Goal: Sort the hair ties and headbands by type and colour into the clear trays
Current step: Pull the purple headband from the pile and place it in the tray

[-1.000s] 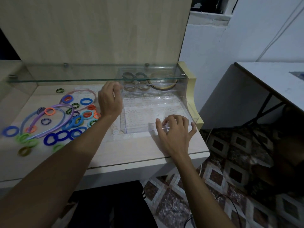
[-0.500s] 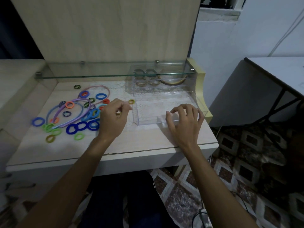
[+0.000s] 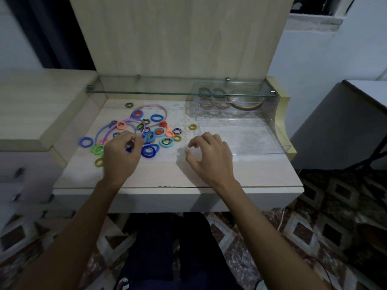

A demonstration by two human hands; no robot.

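The left hand (image 3: 122, 155) has come back from beside the near clear plastic tray (image 3: 240, 137) and now sits over the near edge of the loose pile of coloured hair ties (image 3: 146, 132). Its fingers are curled in, with something dark blue (image 3: 128, 149) showing between thumb and forefinger. It looks like a hair tie being pinched, though I can't make out its shape. A small olive-yellow hair tie (image 3: 192, 127) lies on the tabletop just left of that tray, beyond the right hand's fingertips. The right hand (image 3: 209, 155) has slid off the tray's front edge and hovers above the bare beige tabletop (image 3: 167, 174), fingers loosely bent, holding nothing.

I'd judge that a fresh pick from the pile is under way, blue ones next, and most of the sorting is still to do.

From the left hand, the pile spreads away and to its right, two thin lilac and pink headbands (image 3: 134, 122) lying just past its knuckles. The near tray sits to the right of the right hand, nothing visible in it; the far clear tray (image 3: 226, 101) under the glass shelf (image 3: 178, 93) holds brownish ties and a tan headband, well beyond both hands.
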